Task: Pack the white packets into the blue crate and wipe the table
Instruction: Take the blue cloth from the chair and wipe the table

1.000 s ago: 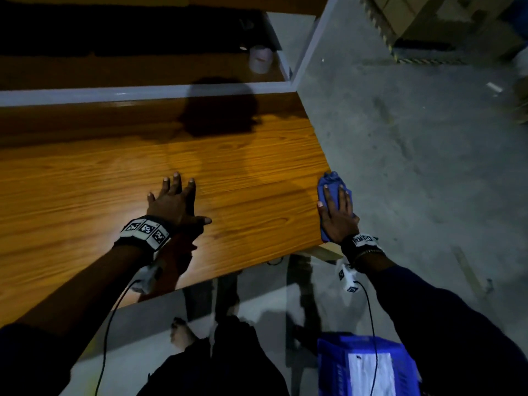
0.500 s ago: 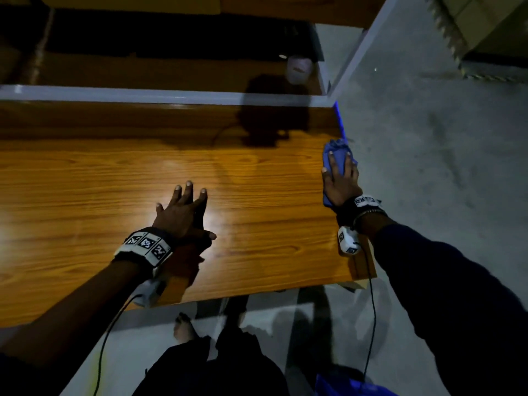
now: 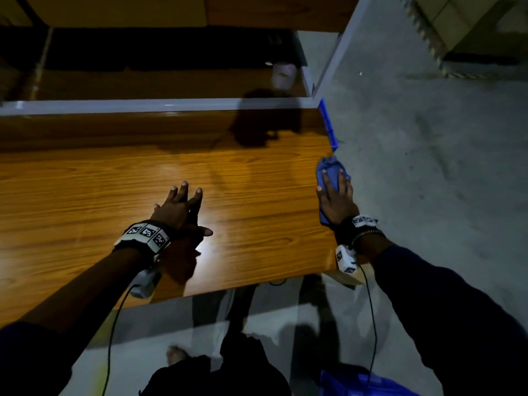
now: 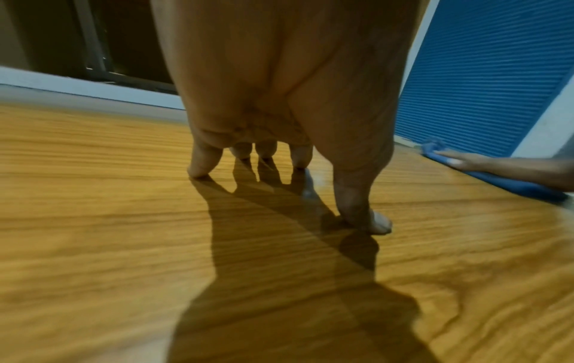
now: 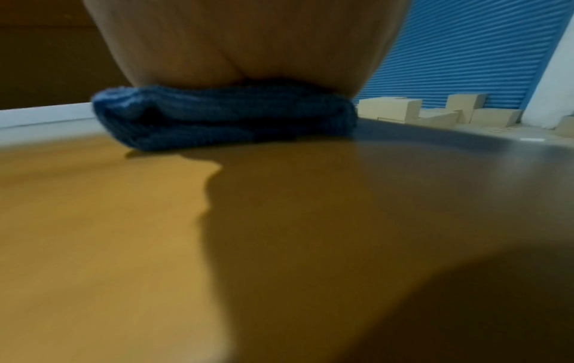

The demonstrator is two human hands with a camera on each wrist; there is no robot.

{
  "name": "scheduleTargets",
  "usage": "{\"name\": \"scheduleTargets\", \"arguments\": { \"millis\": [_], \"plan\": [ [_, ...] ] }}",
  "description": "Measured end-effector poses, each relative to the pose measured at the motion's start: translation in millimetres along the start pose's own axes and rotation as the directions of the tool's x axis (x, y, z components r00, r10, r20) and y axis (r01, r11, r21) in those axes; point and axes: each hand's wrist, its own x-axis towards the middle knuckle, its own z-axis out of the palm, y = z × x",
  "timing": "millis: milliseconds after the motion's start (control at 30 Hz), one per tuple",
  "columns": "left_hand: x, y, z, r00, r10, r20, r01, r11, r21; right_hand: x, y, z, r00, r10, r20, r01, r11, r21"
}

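Head view: crate (image 3: pixel 363 384) cut off at the bottom edge, dark, packets not made out. One blue cloth (image 3: pixel 328 172), folded, lies under the flat right hand (image 3: pixel 337 201) at the table (image 3: pixel 85 195) side edge. Left hand (image 3: pixel 177 210) spread, holding nothing.
Left wrist: fingertips (image 4: pixel 198 169) touch the wood; cloth far right.
Right wrist: palm hides the cloth's top; fingers unseen.

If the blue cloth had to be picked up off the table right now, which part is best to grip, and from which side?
Probably the bunched far end of the blue cloth, taken from above. It lies folded flat at the table's right edge, and the right hand presses flat on its middle, leaving that raised far end free to pinch.
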Motion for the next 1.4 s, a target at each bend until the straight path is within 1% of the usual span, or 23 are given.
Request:
{"name": "scheduleTargets", "arguments": {
  "millis": [67,167,233,267,367,433,467,567,667,733,800,867,967,1033,1133,1167,1233,1300,1400],
  "plan": [
    [0.4,-1.3,0.5,1.0,0.003,-0.02,-0.003,1.0,0.007,-35.9,0.7,5.2,0.999,-0.002,-0.035,0.002,1.0,-0.01],
    [-5.4,-3.8,5.0,0.998,0.029,-0.053,-0.028,0.999,0.024,-88.0,1.7,8.9,0.992,0.092,-0.091,-0.095,0.995,-0.029],
    [-14.4,-6.8,7.7,0.996,0.063,-0.066,-0.059,0.996,0.061,-115.3,0.9,10.5,0.987,0.112,-0.12,-0.118,0.992,-0.05],
    [-20.0,-9.1,10.9,0.994,0.091,-0.058,-0.086,0.993,0.082,-127.7,3.8,15.0,0.987,0.128,-0.101,-0.135,0.989,-0.063],
    [-35.6,-19.0,25.8,0.989,0.143,-0.033,-0.138,0.983,0.124,-153.6,0.2,17.6,0.979,0.144,-0.143,-0.157,0.984,-0.083],
    [-45.1,-28.1,39.7,0.983,0.169,-0.065,-0.159,0.977,0.142,-163.7,-10.0,19.5,0.973,0.191,-0.132,-0.201,0.977,-0.065],
    [-49.0,-30.9,45.6,0.979,0.184,-0.083,-0.171,0.975,0.145,-166.8,-15.8,22.0,0.971,0.192,-0.14,-0.203,0.977,-0.071],
    [-63.7,-34.0,57.0,0.966,0.231,-0.113,-0.212,0.964,0.16,-175.8,-48.3,30.9,0.976,0.134,-0.172,-0.15,0.985,-0.086],
    [-69.8,-35.3,59.6,0.956,0.251,-0.15,-0.231,0.963,0.136,-187.5,-93.9,49.5,0.98,0.074,-0.183,-0.091,0.992,-0.086],
    [-68.5,-35.2,58.0,0.954,0.259,-0.147,-0.243,0.963,0.12,-194.9,-126.3,61.6,0.976,0.028,-0.218,-0.049,0.995,-0.091],
    [-68.1,-35.8,58.3,0.961,0.251,-0.115,-0.24,0.965,0.106,-203.6,-157.2,70.3,0.971,-0.039,-0.235,0.015,0.995,-0.103],
    [-65.3,-37.6,58.8,0.962,0.259,-0.087,-0.25,0.963,0.104,-212.0,-187.0,78.2,0.972,-0.086,-0.22,0.064,0.993,-0.104],
    [-61.2,-49.5,53.7,0.949,0.316,-0.006,-0.313,0.943,0.115,-223.5,-231.2,85.6,0.976,-0.121,-0.181,0.107,0.991,-0.086],
    [-63.7,-59.8,49.5,0.937,0.346,0.047,-0.349,0.931,0.109,-225.5,-244.8,88.6,0.974,-0.147,-0.171,0.135,0.988,-0.08],
    [-68.8,-67.9,50.8,0.933,0.359,0.038,-0.361,0.928,0.095,-216.8,-227.1,87.4,0.966,-0.207,-0.153,0.189,0.974,-0.125],
    [-69.2,-68.7,52.9,0.935,0.355,0.022,-0.356,0.931,0.085,-212.3,-214.5,84.8,0.97,-0.193,-0.149,0.174,0.976,-0.132],
    [-67.0,-70.2,57.2,0.935,0.354,-0.002,-0.353,0.934,0.061,-204.3,-181.5,77.8,0.978,-0.115,-0.174,0.095,0.988,-0.118],
    [-62.2,-72.9,60.7,0.934,0.358,-0.017,-0.357,0.933,0.038,-197.4,-139.3,67.7,0.987,-0.036,-0.159,0.018,0.993,-0.114],
    [-56.2,-76.9,65.7,0.935,0.351,-0.046,-0.35,0.936,0.027,-187.8,-77.4,49.8,0.978,0.094,-0.188,-0.114,0.989,-0.097]
  ]
}}
